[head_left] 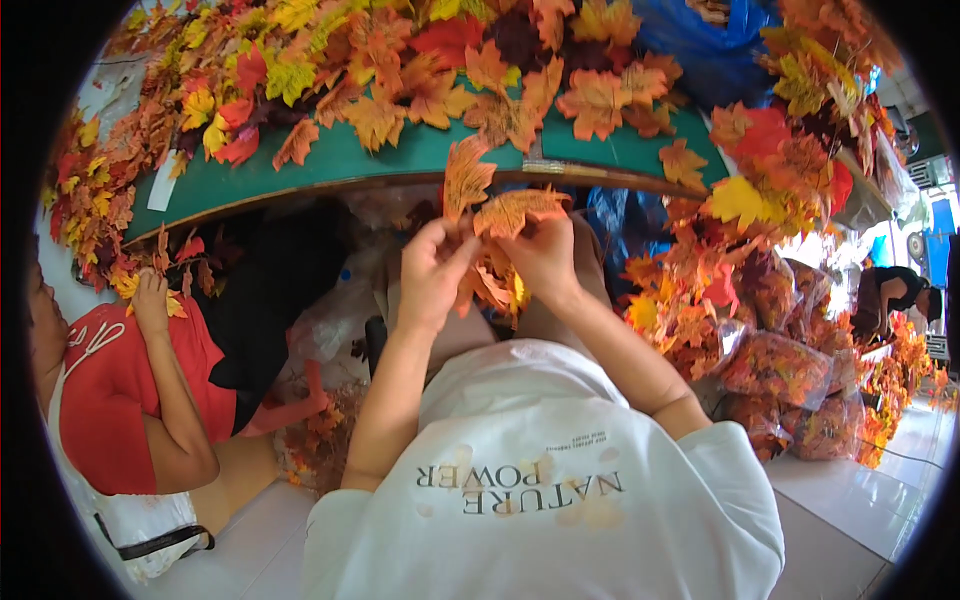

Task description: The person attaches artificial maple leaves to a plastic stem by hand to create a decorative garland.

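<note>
Just in front of the green table's near edge, both my hands are raised over my lap. My left hand [430, 268] is closed, its thumb and fingers pinched at the base of an upright orange artificial maple leaf [467, 182]. My right hand [545, 262] is closed on a second orange artificial maple leaf [518, 210], which spreads sideways between the hands. More orange and yellow leaves [490, 287] hang below and between them. The stems at my fingertips are too small to make out.
Loose autumn-coloured leaves cover much of the green table [370, 150]. A co-worker in a red shirt [150, 390] sits at my left, holding leaves. Clear bags of leaves [778, 370] are piled at right; a blue plastic bag [700, 50] lies at the far side. Another person [893, 295] bends over farther right.
</note>
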Tool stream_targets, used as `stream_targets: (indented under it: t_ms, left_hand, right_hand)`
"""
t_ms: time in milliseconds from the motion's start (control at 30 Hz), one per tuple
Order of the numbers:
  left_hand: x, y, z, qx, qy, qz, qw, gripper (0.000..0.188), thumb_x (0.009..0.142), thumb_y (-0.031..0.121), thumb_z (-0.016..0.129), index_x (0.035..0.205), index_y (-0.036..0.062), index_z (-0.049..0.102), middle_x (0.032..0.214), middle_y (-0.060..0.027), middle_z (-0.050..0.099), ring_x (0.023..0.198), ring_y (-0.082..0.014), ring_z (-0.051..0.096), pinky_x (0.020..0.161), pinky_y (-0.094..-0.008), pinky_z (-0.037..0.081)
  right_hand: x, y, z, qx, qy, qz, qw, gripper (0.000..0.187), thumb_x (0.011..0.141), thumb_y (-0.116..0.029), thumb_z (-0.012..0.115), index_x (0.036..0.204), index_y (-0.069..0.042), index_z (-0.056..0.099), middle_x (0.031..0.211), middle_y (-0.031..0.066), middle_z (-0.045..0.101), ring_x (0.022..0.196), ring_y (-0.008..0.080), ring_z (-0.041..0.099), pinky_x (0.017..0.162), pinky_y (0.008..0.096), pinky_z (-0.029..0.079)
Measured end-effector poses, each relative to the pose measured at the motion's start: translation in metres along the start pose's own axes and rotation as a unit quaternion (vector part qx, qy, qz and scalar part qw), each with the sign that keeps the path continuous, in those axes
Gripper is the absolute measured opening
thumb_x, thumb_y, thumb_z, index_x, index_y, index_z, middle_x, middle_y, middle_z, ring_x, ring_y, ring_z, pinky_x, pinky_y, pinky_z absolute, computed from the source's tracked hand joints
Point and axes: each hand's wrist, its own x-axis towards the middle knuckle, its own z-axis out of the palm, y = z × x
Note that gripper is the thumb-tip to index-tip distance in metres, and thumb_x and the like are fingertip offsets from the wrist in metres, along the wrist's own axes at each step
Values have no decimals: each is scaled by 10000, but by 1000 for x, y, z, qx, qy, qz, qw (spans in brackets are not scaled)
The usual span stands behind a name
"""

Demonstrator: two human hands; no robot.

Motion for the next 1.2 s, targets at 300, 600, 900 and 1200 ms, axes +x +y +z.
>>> stream_targets:
  t_ms: [300, 600, 900, 1200]
  left_hand:
    - [-9, -28, -20, -67, 40, 7, 997, 114, 864, 60, 618, 944, 4, 559, 836, -21, 604, 709, -68, 555, 613, -191, 447]
    - [2, -40, -18, -154, -1, -2, 988, 110, 874, 45, 590, 966, -1, 551, 877, -59, 609, 772, -111, 576, 725, -246, 488]
    - [5, -52, -35, -182, 16, -24, 983, 112, 868, 41, 594, 964, -4, 556, 885, -59, 601, 774, -114, 574, 727, -244, 485]
    - [4, -47, -30, -198, -7, -21, 980, 93, 872, 32, 587, 955, 6, 553, 893, -59, 614, 768, -112, 575, 737, -250, 492]
  right_hand:
    - [78, -49, -14, -321, 63, -437, 838, 250, 709, 97, 605, 932, -12, 586, 921, 103, 562, 788, 240, 589, 655, 310, 495]
    - [185, -67, 79, -613, -26, -560, 556, 145, 714, -68, 593, 853, -29, 583, 911, 78, 565, 854, 228, 593, 625, 262, 515]
    - [226, -59, 26, -561, -21, -312, 767, 173, 789, -150, 601, 864, 5, 597, 811, 167, 607, 812, 321, 616, 692, 410, 505]
    - [228, -39, 4, -724, -86, -286, 622, 122, 768, -168, 652, 834, -67, 656, 863, 118, 597, 820, 307, 613, 685, 402, 508]
